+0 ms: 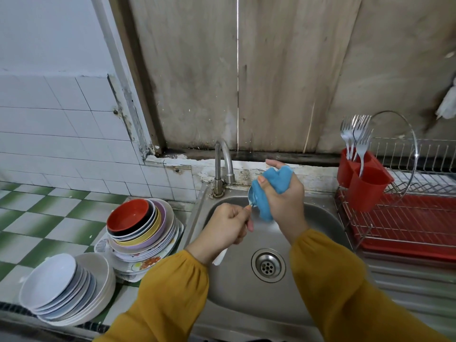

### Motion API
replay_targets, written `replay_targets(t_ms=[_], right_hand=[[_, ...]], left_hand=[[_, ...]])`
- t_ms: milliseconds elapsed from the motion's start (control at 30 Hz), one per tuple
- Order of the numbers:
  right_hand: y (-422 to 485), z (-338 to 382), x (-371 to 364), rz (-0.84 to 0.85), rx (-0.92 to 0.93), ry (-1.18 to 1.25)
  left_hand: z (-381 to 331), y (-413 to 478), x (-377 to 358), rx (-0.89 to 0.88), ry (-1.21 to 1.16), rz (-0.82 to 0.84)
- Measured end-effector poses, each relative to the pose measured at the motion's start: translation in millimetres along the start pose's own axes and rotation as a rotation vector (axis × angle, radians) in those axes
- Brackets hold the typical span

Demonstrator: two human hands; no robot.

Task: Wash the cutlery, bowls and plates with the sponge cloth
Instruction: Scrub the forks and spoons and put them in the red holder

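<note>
Cutlery step: left hand (228, 224) grips spoon (251, 196) over sink (237, 292); right hand (286, 203) pinches sponge cloth (271, 186) round its bowl. Next, likely: rinse, then into red holder (366, 187). Bowls (49, 280) and plates (150, 255) wait, stacked on surface.

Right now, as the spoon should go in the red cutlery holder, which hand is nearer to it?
Right. The right hand, gripping the blue cloth, is left of the red cutlery holder; the left hand, holding the spoon, is farther left over the sink.
</note>
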State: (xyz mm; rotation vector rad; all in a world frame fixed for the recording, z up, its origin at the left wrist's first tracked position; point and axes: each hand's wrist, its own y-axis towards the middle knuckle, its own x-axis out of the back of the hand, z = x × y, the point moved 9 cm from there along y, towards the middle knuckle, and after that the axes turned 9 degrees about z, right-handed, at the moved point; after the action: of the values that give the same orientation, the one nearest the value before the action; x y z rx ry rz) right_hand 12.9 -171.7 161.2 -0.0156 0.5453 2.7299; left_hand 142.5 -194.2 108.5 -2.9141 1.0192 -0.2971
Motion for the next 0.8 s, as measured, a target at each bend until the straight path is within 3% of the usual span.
replay_targets(t_ms=[100,200,367,600,700,800], right_hand=[[2,8,-10,0.218,0.033,-0.092],[7,21,0,0.229,0.077,-0.128],[18,62,51,0.05,0.19,-0.239],[9,117,162,-0.422,0.456,-0.455],[1,113,205,-0.575,0.452,-0.532],[-1,99,229,-0.618,0.406,-0.54]], left_hand=[[-13,8,-3,-0.091,-0.041,0.022],[-24,16,-6,-0.175,-0.14,-0.003],[-48,34,-21,-0.195,-0.109,0.024],[-134,67,-36,-0.357,-0.404,-0.037],[-170,84,-44,-0.444,-0.482,-0.112],[-193,102,-55,-0.527,-0.508,-0.187]])
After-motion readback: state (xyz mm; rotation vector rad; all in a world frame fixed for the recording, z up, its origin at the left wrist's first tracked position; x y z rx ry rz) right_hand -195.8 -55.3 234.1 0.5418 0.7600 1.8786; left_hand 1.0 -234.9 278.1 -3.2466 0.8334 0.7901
